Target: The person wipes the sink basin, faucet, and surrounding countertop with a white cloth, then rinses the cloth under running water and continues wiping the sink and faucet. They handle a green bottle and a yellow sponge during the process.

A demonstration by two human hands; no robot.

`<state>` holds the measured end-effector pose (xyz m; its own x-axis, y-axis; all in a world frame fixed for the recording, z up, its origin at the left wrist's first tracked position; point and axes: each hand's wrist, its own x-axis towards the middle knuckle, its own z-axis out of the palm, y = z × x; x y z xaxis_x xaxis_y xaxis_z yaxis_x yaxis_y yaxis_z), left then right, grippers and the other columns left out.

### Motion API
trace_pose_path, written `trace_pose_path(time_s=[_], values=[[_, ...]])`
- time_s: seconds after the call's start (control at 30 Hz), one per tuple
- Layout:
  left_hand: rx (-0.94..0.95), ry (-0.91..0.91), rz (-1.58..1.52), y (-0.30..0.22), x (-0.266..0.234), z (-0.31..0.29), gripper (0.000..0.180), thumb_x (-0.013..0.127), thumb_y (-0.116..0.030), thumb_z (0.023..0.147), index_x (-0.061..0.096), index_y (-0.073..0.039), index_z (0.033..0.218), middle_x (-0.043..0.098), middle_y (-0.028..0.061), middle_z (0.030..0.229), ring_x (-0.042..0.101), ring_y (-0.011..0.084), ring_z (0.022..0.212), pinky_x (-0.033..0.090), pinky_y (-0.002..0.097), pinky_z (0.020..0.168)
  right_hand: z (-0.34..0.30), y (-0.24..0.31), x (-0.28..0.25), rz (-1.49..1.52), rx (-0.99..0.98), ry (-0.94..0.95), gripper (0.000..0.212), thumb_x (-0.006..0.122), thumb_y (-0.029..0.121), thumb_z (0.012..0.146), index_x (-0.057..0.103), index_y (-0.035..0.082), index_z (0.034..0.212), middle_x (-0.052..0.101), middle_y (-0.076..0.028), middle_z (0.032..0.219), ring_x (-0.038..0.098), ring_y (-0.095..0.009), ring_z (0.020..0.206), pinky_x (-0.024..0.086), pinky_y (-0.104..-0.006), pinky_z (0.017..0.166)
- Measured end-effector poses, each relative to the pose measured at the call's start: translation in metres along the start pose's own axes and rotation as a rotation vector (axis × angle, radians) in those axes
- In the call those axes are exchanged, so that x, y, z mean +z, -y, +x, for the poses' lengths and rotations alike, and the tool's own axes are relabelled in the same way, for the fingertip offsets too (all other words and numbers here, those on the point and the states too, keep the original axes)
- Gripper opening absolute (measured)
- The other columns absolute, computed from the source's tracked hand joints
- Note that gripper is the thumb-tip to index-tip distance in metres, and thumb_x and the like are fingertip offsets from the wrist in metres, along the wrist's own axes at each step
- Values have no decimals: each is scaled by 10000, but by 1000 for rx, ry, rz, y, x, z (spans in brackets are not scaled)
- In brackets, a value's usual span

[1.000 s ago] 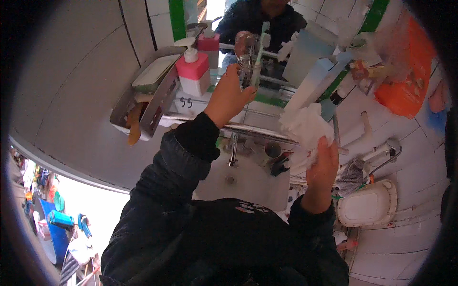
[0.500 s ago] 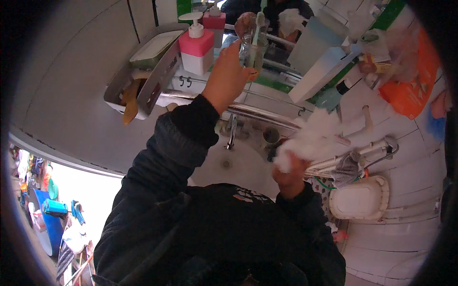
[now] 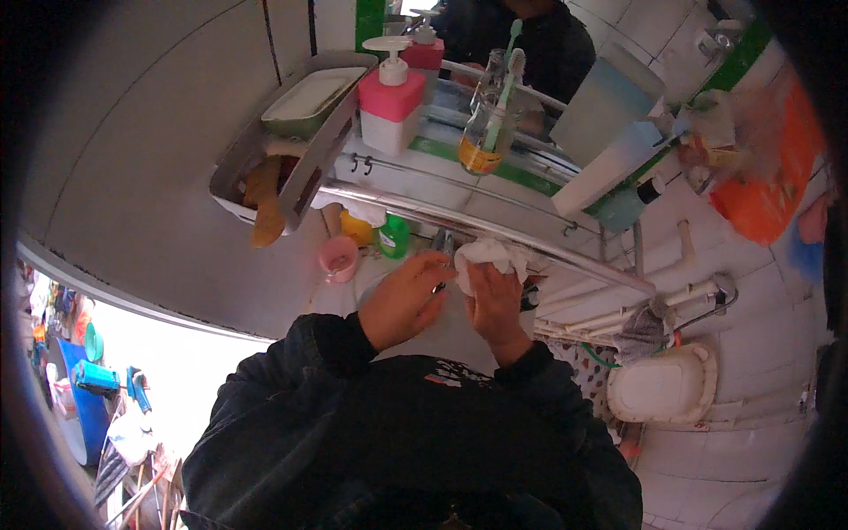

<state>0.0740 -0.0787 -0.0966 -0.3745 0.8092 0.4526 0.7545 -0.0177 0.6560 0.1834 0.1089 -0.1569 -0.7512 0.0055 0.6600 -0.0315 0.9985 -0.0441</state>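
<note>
The right hand's (image 3: 497, 305) fingers lie together, clamped on a white wad (image 3: 488, 253) that juts out past their tips, above the sink (image 3: 452, 330). Just beside it, the left hand (image 3: 405, 299) curls at the tap (image 3: 445, 238), thumb and fingers apart; whether they touch the tap I cannot tell. Near that hand are a pink cup (image 3: 339, 258) and a green bottle (image 3: 394, 237). Farther out, beyond the rail (image 3: 583, 264), a jar (image 3: 481, 156) with a toothbrush (image 3: 506, 95) in it stands before the mirror (image 3: 558, 49), a pink-and-white pump bottle (image 3: 391, 108) to its left, then a grey basket (image 3: 306, 187)
</note>
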Motion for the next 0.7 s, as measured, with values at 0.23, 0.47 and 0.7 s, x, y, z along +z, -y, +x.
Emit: trace_pose_path(time_s=[0.23,0.47,0.7], values=[[-38,-82,-35,4,-2,-4,372,644,-21,849,568,-40,1213,527,187,1252,531,369,1160,453,407,984,28,10,-1,-100,0,8,590,687,144,772,558,112,1347,568,-153,1254,534,-388,1160,310,-565,1043],[-56,-163,-67,9,6,-4,359,634,-3,843,570,-33,1195,536,194,1232,531,378,1146,445,413,979,60,35,-17,-122,69,39,555,684,171,787,549,84,1318,606,-103,1187,555,-309,1134,336,-557,1045],[-23,-409,85,15,6,1,305,626,-24,832,557,-7,1128,543,199,1183,525,379,1105,443,414,937,72,32,6,9,-93,40,555,654,159,775,568,110,1322,589,-115,1174,539,-339,1115,401,-483,957]])
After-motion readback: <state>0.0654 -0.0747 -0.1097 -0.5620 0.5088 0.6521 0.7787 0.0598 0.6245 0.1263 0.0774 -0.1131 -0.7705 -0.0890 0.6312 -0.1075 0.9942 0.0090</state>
